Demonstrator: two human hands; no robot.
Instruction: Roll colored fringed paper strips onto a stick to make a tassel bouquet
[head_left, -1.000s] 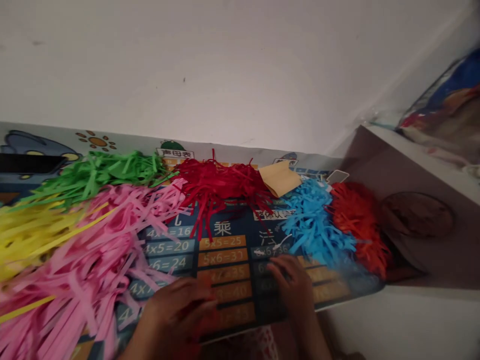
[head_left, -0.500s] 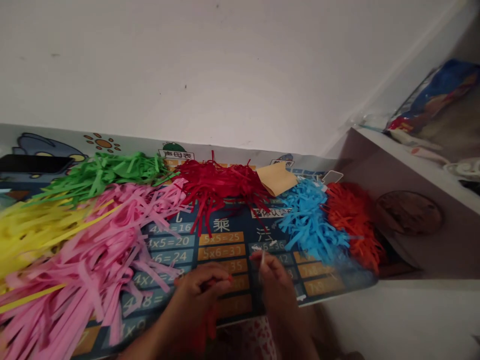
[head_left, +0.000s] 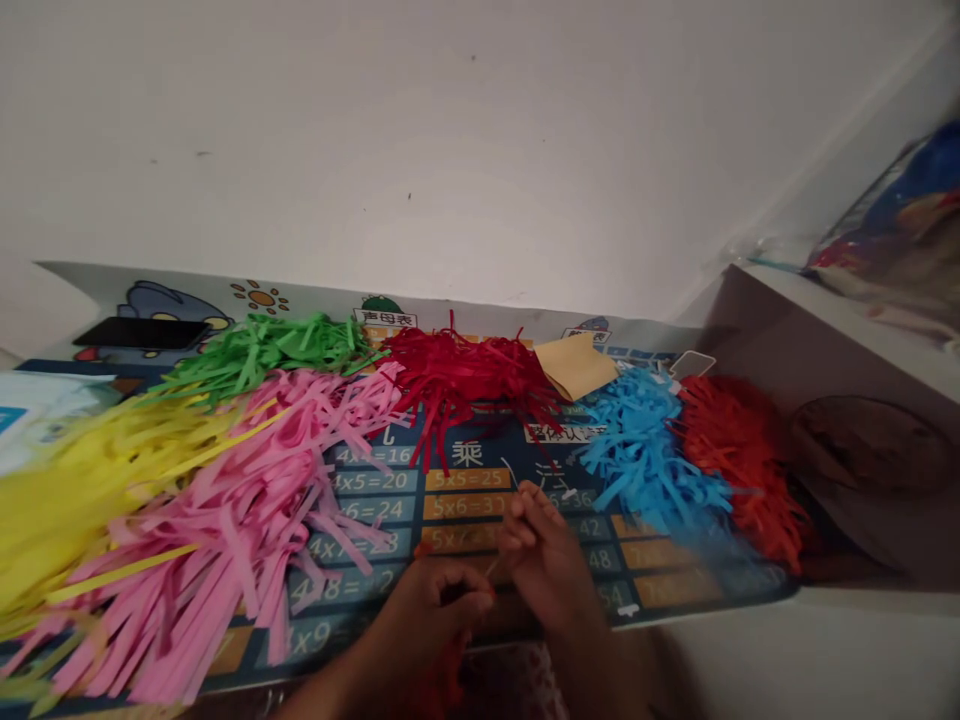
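Low over the front of the desk, my left hand point(head_left: 446, 600) is closed on a bunch of orange-red paper strips point(head_left: 442, 680); most of the bunch hangs below the hand in shadow. Close beside it on the right, my right hand point(head_left: 544, 550) pinches a thin white string point(head_left: 509, 470). One end of the string sticks up above the fingers, and a short length shows between the two hands. Whether the string goes around the orange-red bunch is hidden.
Fringed paper heaps line the desk: yellow point(head_left: 112, 470), pink point(head_left: 247, 490), green point(head_left: 274, 350), dark red point(head_left: 472, 375), blue point(head_left: 649, 445) and orange-red point(head_left: 739, 450). A tan paper piece point(head_left: 576, 366), a black phone point(head_left: 142, 333) and a grey box point(head_left: 840, 420) stand around.
The camera has turned slightly left, so the desk appears shifted right. My right hand has moved closer to my left, its fingers curled tighter, and the string now sticks up to the left.
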